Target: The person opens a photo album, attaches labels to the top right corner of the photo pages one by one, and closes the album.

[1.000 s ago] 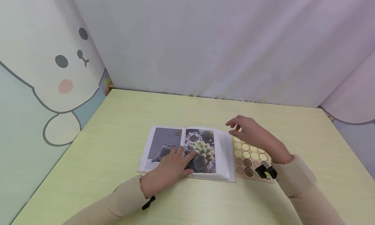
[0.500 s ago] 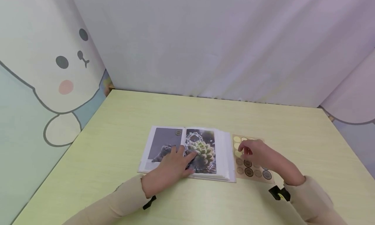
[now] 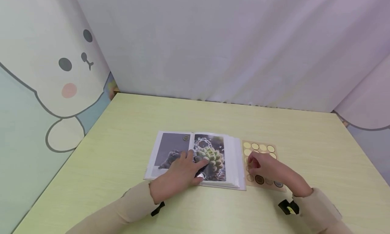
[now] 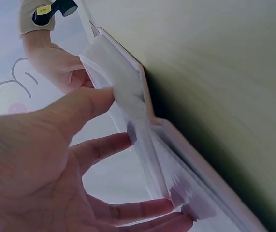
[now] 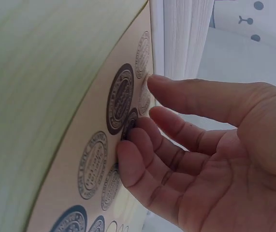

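Observation:
An open photo album (image 3: 234,166) lies on the table, with a grey cat photo (image 3: 172,144) on its left page and a succulent photo (image 3: 214,149) on its right. One round sticker (image 3: 186,138) sits at the cat photo's upper right. My left hand (image 3: 179,171) rests across both pages, fingers spread. Right of the album is a tan sheet of round stickers (image 5: 93,164), some gold and some dark-ringed. Over the sheet, my right hand (image 3: 268,166) has bent fingers touching its surface; thumb and index fingertips stay apart in the right wrist view.
The pale wood-grained table (image 3: 170,115) extends around the album. Behind it hangs a light curtain (image 3: 213,51), and a cartoon-printed cloth (image 3: 36,92) covers the left side. A black wrist camera mount (image 3: 288,207) is strapped at the right sleeve.
My right hand has come down from above the sheet's top left corner onto the stickers, moving toward me. The left hand stays almost still on the album.

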### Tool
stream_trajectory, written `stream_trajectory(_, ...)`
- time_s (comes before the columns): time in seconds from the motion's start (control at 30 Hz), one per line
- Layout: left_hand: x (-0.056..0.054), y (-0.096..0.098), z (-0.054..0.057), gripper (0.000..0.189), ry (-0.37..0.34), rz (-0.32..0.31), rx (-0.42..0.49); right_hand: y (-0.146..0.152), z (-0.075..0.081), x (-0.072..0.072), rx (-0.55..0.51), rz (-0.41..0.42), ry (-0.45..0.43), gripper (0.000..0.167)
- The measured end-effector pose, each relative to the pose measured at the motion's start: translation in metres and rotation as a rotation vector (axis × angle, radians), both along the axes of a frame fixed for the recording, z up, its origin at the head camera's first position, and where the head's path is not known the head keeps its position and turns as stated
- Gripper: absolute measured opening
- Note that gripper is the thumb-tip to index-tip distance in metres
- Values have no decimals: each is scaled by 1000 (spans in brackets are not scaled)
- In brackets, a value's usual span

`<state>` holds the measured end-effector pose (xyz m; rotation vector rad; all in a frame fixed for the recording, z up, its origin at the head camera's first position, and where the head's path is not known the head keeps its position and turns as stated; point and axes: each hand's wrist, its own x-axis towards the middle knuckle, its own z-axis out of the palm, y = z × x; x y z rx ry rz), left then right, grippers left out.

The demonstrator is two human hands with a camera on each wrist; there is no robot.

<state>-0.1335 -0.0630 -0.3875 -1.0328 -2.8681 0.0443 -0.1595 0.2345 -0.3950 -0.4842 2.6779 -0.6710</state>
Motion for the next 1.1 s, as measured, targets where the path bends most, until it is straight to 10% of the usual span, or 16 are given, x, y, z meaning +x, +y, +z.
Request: stream_trajectory(1.1, 2, 6, 1, 47, -58, 65, -32, -3, -1, -3, 28, 19, 18, 8)
